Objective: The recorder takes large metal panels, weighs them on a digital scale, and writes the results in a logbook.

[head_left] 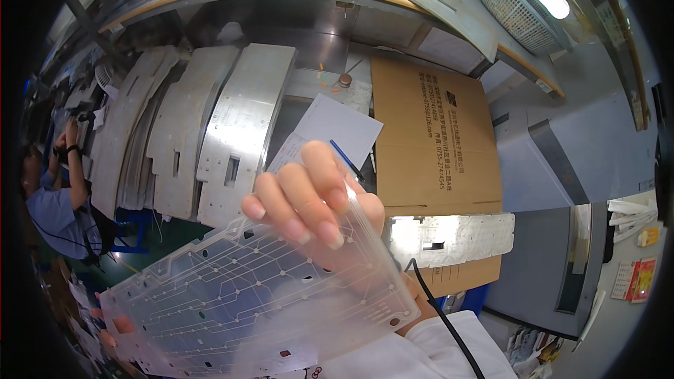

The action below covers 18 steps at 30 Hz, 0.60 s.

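A clear keyboard membrane sheet (232,309) with pale printed lines and round dots is tilted up across the lower middle. My right hand (302,196) grips its upper right corner, fingers curled over the edge onto the near face. Its wrist and white sleeve show partly behind and below the sheet. At the sheet's lower left end, a blurred skin-coloured patch (107,339) may be my left hand; its fingers cannot be made out. A black cable (442,316) runs down past my right forearm.
Several metal plates (246,112) lean in a row at left. Beyond my hand lie paper sheets (337,123) and a blue pen (345,158). A cardboard box (435,140) stands right, near a perforated metal plate (456,235). Another person (63,196) works at far left.
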{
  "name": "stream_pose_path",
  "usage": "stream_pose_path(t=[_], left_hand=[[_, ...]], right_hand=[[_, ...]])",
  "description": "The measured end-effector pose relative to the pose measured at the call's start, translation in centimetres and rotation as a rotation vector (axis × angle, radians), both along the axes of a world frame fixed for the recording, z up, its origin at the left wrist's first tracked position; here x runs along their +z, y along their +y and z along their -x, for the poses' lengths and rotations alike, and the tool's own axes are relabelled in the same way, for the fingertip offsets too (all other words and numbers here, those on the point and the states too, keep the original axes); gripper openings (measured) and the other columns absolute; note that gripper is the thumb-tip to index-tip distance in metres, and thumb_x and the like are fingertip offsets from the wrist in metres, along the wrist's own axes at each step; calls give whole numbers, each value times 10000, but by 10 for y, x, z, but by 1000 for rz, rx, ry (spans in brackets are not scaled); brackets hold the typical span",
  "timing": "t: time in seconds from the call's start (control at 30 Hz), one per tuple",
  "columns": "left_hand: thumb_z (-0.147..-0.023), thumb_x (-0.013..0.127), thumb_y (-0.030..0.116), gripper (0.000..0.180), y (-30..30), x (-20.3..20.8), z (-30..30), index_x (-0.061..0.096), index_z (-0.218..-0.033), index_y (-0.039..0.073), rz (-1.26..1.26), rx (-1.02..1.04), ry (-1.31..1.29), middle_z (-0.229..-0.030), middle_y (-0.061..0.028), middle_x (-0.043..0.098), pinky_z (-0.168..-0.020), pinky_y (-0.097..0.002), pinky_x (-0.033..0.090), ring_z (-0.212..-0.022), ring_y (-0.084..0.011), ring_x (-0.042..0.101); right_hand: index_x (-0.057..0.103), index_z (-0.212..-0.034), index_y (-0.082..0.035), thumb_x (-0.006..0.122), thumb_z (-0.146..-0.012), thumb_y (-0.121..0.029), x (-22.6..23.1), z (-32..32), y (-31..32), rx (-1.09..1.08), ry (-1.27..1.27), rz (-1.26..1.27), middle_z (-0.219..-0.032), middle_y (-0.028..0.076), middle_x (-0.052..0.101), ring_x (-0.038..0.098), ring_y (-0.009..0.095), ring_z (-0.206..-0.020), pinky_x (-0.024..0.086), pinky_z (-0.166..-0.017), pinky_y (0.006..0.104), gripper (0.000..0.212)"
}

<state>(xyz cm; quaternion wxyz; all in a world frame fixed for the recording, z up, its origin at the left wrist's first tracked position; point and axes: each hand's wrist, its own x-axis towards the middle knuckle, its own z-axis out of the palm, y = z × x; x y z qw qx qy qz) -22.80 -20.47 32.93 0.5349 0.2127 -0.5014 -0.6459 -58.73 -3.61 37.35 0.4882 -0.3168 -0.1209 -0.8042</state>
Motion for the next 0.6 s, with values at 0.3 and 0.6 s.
stream_pose_path(t=[0.3,0.6], left_hand=[[-730,527,122,55,8,-8,-7,512,-695,82,5,95,23,-1132,-214,411,-887,-467,345,-1043,-350,415],[-709,553,146,85,10,-41,56,560,-704,62,25,-145,-135,-1026,-232,494,-819,-426,398,-939,-333,497]], right_hand=[[413,-675,-131,529,-742,-75,8,-3,-5,-25,-97,-79,-575,9,491,478,150,-651,341,-761,276,145],[414,-699,-148,539,-715,-97,-30,48,0,-220,-140,-163,-636,-18,457,442,139,-671,313,-803,327,136]])
